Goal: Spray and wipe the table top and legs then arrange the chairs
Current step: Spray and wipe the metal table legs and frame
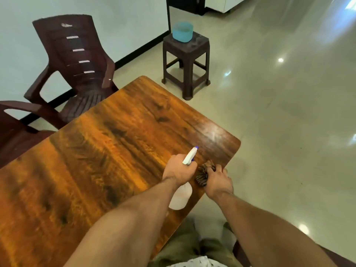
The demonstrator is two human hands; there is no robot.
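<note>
Chairs of dark brown plastic stand along the left edge of the table – one chair (18, 122) shows only an armrest and part of its seat at the picture's left border, and a second chair with a slatted back (77, 60) sits by the far left edge, its seat partly hidden behind the top. The wooden table (96, 151) runs from the near left to a rounded right corner, its glossy orange-brown top catching a pale sheen near that corner. Past the far corner, on the floor, a brown plastic stool (186, 60) carries a blue tub (182, 31). Close to the right corner the left hand (178, 168) is wrapped around the neck of a white spray bottle (181, 197), held tilted above the top with its blue-tipped nozzle aimed at the corner. Just beside it, at the right edge, a dark striped cloth (204, 173) lies bunched on the top – the right hand (218, 182) clutches it with curled fingers. Shiny pale floor tiles (289, 112) fill the right side.
</note>
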